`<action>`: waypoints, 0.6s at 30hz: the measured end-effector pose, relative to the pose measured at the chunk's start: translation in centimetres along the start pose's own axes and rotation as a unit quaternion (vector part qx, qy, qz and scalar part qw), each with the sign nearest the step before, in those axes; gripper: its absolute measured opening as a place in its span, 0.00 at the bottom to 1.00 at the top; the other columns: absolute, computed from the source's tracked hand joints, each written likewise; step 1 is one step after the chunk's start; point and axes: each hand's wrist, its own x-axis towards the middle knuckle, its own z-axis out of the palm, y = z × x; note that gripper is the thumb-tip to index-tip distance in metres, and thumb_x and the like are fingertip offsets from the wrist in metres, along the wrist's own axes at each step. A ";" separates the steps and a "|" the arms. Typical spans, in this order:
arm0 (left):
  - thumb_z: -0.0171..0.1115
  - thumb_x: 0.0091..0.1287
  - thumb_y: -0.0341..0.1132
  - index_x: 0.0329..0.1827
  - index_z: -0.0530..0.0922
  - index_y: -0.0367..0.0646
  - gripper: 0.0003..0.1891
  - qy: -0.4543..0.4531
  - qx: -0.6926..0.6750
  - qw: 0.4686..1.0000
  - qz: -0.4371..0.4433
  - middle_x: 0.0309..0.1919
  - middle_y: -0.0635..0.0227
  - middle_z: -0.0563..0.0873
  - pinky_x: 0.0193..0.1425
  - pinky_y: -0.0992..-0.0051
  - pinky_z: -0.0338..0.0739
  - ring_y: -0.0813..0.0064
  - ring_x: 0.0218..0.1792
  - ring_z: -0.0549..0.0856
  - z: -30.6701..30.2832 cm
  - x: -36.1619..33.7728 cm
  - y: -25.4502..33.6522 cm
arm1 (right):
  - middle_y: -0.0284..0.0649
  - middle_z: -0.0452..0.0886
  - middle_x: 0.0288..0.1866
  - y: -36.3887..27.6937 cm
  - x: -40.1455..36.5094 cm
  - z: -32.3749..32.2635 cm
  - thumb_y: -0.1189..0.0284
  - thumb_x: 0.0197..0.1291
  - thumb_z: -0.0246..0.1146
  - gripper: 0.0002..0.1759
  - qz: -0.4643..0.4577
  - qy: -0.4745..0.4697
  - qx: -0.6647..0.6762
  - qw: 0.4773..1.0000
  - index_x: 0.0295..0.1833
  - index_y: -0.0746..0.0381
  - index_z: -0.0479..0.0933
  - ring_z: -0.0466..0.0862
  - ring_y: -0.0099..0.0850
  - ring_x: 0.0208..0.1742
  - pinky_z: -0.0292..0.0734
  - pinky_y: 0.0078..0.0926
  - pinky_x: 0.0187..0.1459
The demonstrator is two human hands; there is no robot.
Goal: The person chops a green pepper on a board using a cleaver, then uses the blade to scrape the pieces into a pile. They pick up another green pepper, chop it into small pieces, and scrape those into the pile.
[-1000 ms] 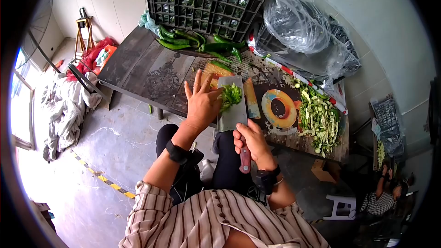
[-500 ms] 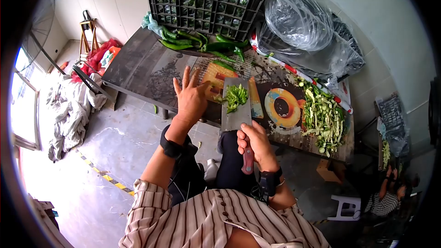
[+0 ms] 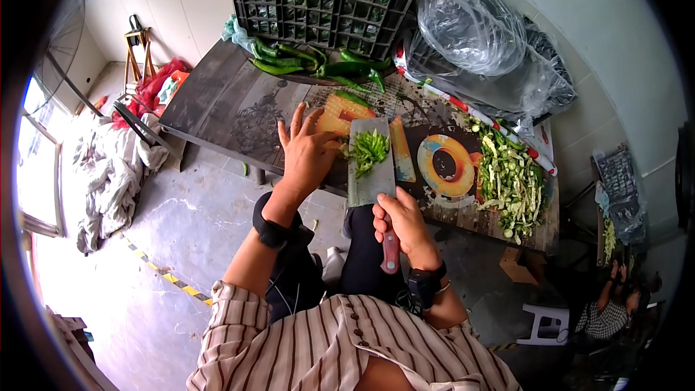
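My right hand [image 3: 405, 228] is wrapped round the red-brown handle of a cleaver [image 3: 371, 187], whose broad blade lies flat with chopped green pepper [image 3: 369, 150] on it. Just left of the blade is my left hand [image 3: 305, 156], fingers apart, thumb and index finger near the blade's edge. Beyond the blade, a single green pepper [image 3: 352, 98] lies on the table [image 3: 217, 112]. Several whole green peppers [image 3: 289, 61] are at the table's back. A heap of sliced pepper [image 3: 510, 181] covers the table's right end.
A black plastic crate [image 3: 318, 7] stands at the back, with clear plastic wrap [image 3: 470, 36] to its right. Red and white rolled edging [image 3: 470, 110] crosses the table. A white stool [image 3: 543, 326] and another person [image 3: 607, 315] are at lower right; crumpled cloth [image 3: 116, 181] lies at left.
My left hand has shifted slightly right, its thumb and index finger closer to the blade. The cleaver has barely moved, and the chopped pepper remains on it.
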 end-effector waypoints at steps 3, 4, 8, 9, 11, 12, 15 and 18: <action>0.65 0.52 0.36 0.38 0.88 0.58 0.10 0.013 -0.010 1.000 0.004 0.65 0.65 0.72 0.71 0.36 0.40 0.55 0.75 0.54 0.7 0.2 0.3 | 0.32 0.70 0.27 -0.1 -0.1 0.1 0.68 0.69 0.55 0.07 0.001 0.001 -0.007 1.000 0.40 0.58 0.65 0.71 0.20 0.19 0.71 0.23 0.17; 0.66 0.52 0.37 0.37 0.88 0.57 0.10 0.020 -0.013 1.000 0.004 0.65 0.65 0.72 0.71 0.36 0.40 0.55 0.75 0.54 0.9 0.2 0.4 | 0.34 0.70 0.27 -0.1 -0.1 0.1 0.69 0.69 0.55 0.08 0.003 -0.003 -0.004 1.000 0.39 0.59 0.64 0.72 0.21 0.20 0.72 0.23 0.17; 0.67 0.51 0.38 0.36 0.88 0.57 0.09 0.021 -0.028 0.999 0.005 0.64 0.66 0.72 0.71 0.37 0.40 0.56 0.74 0.55 1.6 0.6 1.0 | 0.34 0.70 0.27 -0.1 -0.2 0.0 0.69 0.68 0.55 0.08 0.015 -0.008 0.022 1.000 0.39 0.59 0.64 0.72 0.21 0.20 0.71 0.23 0.17; 0.67 0.51 0.38 0.36 0.88 0.56 0.09 0.022 -0.033 0.999 0.010 0.64 0.66 0.73 0.71 0.37 0.40 0.56 0.74 0.56 1.6 0.6 1.2 | 0.34 0.70 0.27 -0.1 -0.2 -0.1 0.69 0.68 0.55 0.08 0.014 -0.008 0.022 1.000 0.39 0.59 0.64 0.72 0.21 0.20 0.71 0.23 0.17; 0.67 0.51 0.38 0.36 0.88 0.55 0.09 0.022 -0.039 0.999 0.016 0.64 0.66 0.73 0.71 0.37 0.40 0.56 0.73 0.56 1.4 0.6 1.5 | 0.32 0.69 0.27 -0.1 -0.3 -0.3 0.67 0.68 0.56 0.08 0.030 -0.023 0.051 0.998 0.39 0.57 0.64 0.70 0.20 0.20 0.71 0.22 0.18; 0.67 0.52 0.37 0.38 0.87 0.55 0.10 0.029 -0.043 0.998 0.021 0.64 0.66 0.73 0.71 0.38 0.41 0.55 0.73 0.57 1.2 0.6 1.5 | 0.32 0.69 0.27 -0.1 -0.3 -0.4 0.67 0.68 0.56 0.08 0.029 -0.022 0.052 0.998 0.39 0.57 0.64 0.70 0.20 0.20 0.71 0.22 0.18; 0.67 0.54 0.37 0.43 0.86 0.54 0.13 0.060 -0.065 0.995 0.038 0.64 0.65 0.73 0.72 0.41 0.45 0.54 0.72 0.59 1.1 0.8 0.9 | 0.30 0.68 0.27 0.0 -0.3 -0.8 0.67 0.68 0.56 0.08 0.031 -0.038 0.074 0.996 0.39 0.56 0.64 0.69 0.19 0.20 0.70 0.22 0.19; 0.65 0.59 0.37 0.56 0.81 0.53 0.20 0.106 -0.036 0.993 0.041 0.66 0.62 0.71 0.73 0.46 0.48 0.53 0.72 0.60 0.2 0.9 -0.4 | 0.30 0.68 0.26 0.0 -0.2 -1.0 0.66 0.68 0.56 0.08 0.023 -0.047 0.091 0.995 0.39 0.56 0.64 0.69 0.19 0.19 0.70 0.22 0.18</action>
